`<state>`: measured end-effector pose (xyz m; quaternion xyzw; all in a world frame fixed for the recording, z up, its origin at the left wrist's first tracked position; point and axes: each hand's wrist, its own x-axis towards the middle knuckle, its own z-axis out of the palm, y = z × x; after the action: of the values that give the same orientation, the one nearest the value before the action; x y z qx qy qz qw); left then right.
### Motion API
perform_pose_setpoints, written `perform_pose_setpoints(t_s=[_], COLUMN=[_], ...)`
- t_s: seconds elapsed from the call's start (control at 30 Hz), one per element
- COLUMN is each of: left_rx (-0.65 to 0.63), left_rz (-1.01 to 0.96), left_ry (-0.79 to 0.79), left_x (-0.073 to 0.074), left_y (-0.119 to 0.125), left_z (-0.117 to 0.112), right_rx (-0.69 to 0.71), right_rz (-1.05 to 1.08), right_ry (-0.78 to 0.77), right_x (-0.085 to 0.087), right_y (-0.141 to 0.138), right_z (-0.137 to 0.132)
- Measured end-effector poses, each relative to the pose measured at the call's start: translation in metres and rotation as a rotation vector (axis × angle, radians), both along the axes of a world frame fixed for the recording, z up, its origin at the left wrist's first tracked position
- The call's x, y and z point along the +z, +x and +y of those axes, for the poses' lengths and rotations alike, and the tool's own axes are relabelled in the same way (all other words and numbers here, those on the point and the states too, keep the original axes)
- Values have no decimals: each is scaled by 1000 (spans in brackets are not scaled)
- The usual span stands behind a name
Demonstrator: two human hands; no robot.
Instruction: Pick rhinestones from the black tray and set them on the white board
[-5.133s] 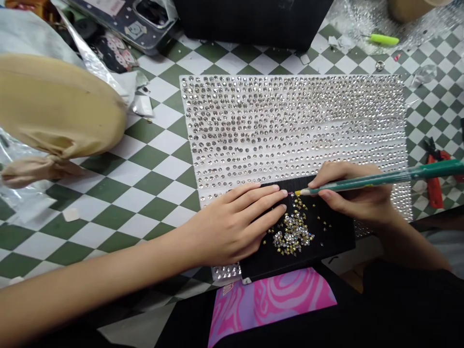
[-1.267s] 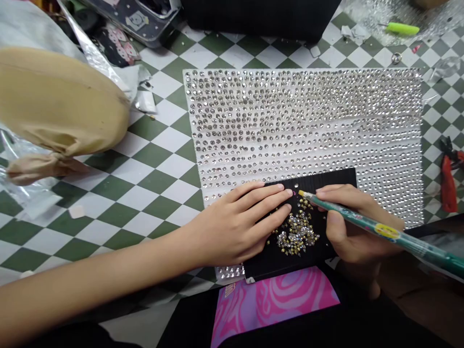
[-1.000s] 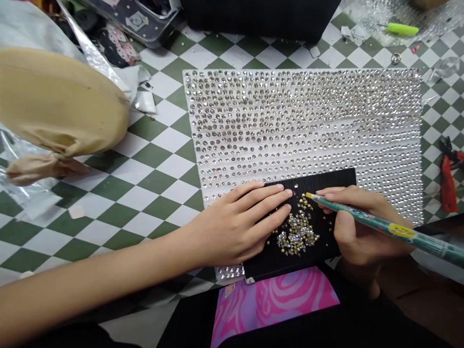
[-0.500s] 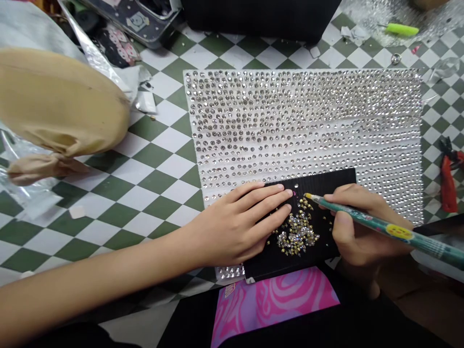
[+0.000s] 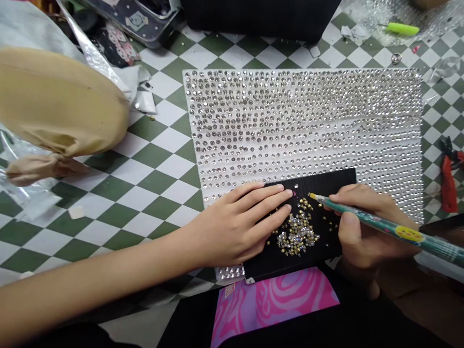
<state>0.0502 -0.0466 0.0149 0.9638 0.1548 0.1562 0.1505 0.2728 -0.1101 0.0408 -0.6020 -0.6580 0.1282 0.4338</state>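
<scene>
My left hand [image 5: 242,222] lies flat with its fingers stretched over the left part of a black board [image 5: 340,183]. My right hand [image 5: 369,222] is closed around a green pencil-like stick [image 5: 373,220] with a yellow tip and a yellow oval on its barrel. The tip points at the board, just above a heap of small gold-backed rhinestones [image 5: 297,234]; whether it touches a stone I cannot tell. A few loose stones lie right of the heap. Beneath the board is a white sheet [image 5: 290,121] covered with rows of clear rhinestones.
A tied tan bundle [image 5: 61,101] rests on the checkered tablecloth [image 5: 152,179] at left. At the back stand a black box [image 5: 261,17] and a dark case [image 5: 145,21]. Red-handled pliers [image 5: 448,183] lie at right, a lime-green tool [image 5: 402,29] at the back right.
My right hand and the green stick have shifted slightly right, so the yellow tip sits a little farther from my left fingertips. My left hand and the board have stayed put.
</scene>
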Motion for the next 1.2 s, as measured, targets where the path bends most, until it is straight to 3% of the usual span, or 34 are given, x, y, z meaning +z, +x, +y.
perform_pose_setpoints(t_s=[0.17,0.33,0.63,1.2], left_rx=[2,-5,3,-8], left_rz=[-3,-3,-2,-5], left_ry=[1,1,10,0], left_x=[-1,-1,0,-2], left_y=[-1,0,0,0], left_z=[-1,0,-1,0], right_rx=[-17,-111,-171,-140], right_rz=[-7,46,43,50], right_ry=[-62,18,-1,8], right_x=[2,-2,-2,-4], right_y=[-1,-2,-5,-4], right_z=[0,0,0,1])
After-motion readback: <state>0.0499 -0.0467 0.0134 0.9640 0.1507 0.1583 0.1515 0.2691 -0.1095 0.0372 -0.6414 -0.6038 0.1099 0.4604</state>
